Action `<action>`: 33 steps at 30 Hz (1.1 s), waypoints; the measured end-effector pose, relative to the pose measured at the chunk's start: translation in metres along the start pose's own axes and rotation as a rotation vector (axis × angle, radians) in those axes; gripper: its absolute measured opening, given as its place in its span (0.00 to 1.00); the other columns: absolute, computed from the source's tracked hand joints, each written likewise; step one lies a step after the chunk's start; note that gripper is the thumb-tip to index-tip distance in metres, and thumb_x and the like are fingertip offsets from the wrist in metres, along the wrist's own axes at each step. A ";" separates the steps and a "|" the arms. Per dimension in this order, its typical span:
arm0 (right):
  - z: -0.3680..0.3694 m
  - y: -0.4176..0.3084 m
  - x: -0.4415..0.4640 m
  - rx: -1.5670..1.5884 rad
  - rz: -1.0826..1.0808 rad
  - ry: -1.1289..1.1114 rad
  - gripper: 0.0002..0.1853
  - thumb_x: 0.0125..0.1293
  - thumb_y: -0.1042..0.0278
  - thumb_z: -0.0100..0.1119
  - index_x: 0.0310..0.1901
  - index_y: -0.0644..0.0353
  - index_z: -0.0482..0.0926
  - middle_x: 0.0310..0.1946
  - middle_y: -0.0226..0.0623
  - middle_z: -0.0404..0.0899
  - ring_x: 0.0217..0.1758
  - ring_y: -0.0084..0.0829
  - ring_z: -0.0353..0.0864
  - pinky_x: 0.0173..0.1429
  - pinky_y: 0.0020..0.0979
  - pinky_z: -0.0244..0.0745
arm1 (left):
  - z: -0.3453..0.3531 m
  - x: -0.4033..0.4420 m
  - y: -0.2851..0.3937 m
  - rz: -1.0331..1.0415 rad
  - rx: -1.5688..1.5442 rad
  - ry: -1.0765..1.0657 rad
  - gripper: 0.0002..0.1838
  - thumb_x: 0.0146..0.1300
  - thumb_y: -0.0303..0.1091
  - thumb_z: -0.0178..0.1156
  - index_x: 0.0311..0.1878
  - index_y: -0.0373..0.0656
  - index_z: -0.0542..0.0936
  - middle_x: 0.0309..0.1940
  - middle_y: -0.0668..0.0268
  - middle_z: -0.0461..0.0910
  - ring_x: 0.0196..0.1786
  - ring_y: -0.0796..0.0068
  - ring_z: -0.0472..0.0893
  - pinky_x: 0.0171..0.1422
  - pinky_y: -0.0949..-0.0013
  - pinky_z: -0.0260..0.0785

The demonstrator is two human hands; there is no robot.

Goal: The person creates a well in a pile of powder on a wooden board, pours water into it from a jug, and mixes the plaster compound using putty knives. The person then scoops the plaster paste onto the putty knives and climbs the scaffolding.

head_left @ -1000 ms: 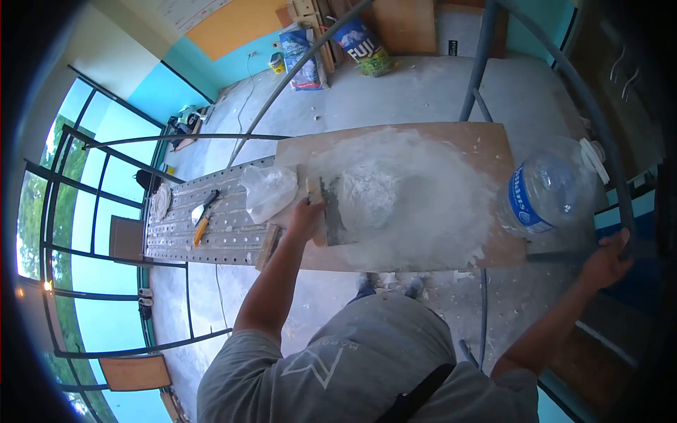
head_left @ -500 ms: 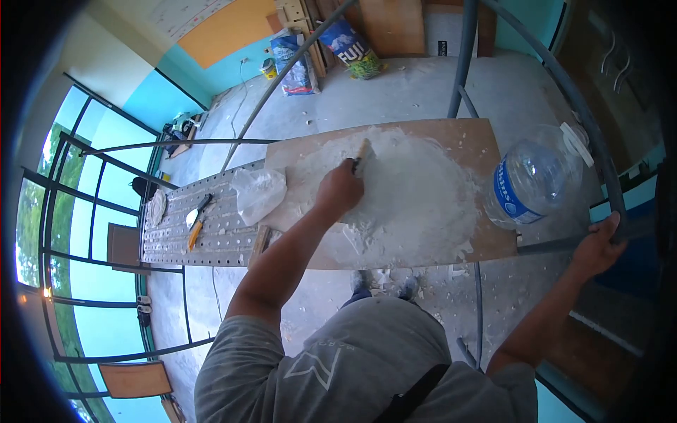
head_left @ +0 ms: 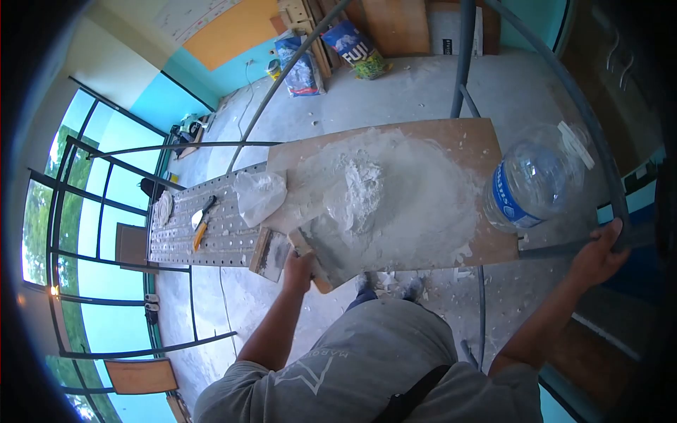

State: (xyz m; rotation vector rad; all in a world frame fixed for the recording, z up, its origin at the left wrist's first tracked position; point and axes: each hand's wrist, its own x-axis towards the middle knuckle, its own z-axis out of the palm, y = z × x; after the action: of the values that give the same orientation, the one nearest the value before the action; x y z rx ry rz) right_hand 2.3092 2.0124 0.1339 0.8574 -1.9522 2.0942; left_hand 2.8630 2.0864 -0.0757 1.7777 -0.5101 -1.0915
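My left hand (head_left: 299, 271) is closed round the wooden handle of a flat trowel (head_left: 326, 247), whose grey blade lies against the near left part of a brown board (head_left: 493, 141). Beyond the blade, a heap of white, lumpy compound (head_left: 363, 187) sits amid a smeared pale layer. A second wooden-handled trowel (head_left: 269, 255) rests just left of my left hand. At the right, my right hand (head_left: 599, 259) is wrapped round a grey metal scaffold pipe (head_left: 615, 187), below a large clear bottle (head_left: 532, 185) with a blue label.
A perforated metal plank (head_left: 233, 236) extends left, bearing a plastic bag (head_left: 259, 196), a putty knife (head_left: 203, 213) and a yellow-handled cutter (head_left: 199, 236). Scaffold pipes (head_left: 463, 63) cross the far side. Bags (head_left: 352, 48) stand on the floor by the wall.
My left hand has come back from the board's far part to its near left edge with the trowel. The compound is now heaped mid-board. My right hand stays on the pipe.
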 end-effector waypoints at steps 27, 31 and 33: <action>0.001 0.002 0.002 0.068 -0.011 -0.005 0.22 0.69 0.51 0.62 0.49 0.66 0.76 0.26 0.29 0.73 0.27 0.22 0.70 0.34 0.27 0.65 | 0.030 0.187 0.147 0.129 0.689 -0.156 0.23 0.60 0.40 0.65 0.54 0.36 0.80 0.39 0.58 0.82 0.39 0.65 0.81 0.41 0.57 0.74; 0.000 -0.004 0.000 0.056 -0.016 -0.021 0.20 0.70 0.52 0.61 0.45 0.64 0.76 0.25 0.29 0.72 0.27 0.21 0.69 0.34 0.27 0.64 | 0.082 0.207 0.168 0.199 0.829 -0.315 0.23 0.60 0.42 0.65 0.54 0.38 0.80 0.40 0.58 0.83 0.40 0.65 0.81 0.43 0.57 0.73; 0.001 -0.006 -0.001 0.001 -0.042 0.011 0.20 0.70 0.52 0.61 0.44 0.64 0.75 0.24 0.29 0.71 0.27 0.21 0.69 0.33 0.27 0.64 | 0.115 0.212 0.176 0.266 0.894 -0.440 0.23 0.59 0.41 0.64 0.54 0.39 0.80 0.41 0.57 0.83 0.42 0.63 0.82 0.46 0.57 0.74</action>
State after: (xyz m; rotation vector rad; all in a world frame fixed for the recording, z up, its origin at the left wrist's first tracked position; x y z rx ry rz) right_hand 2.3135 2.0124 0.1384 0.8771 -1.9111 2.0718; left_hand 2.8961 1.7924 -0.0328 2.0970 -1.6548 -1.1472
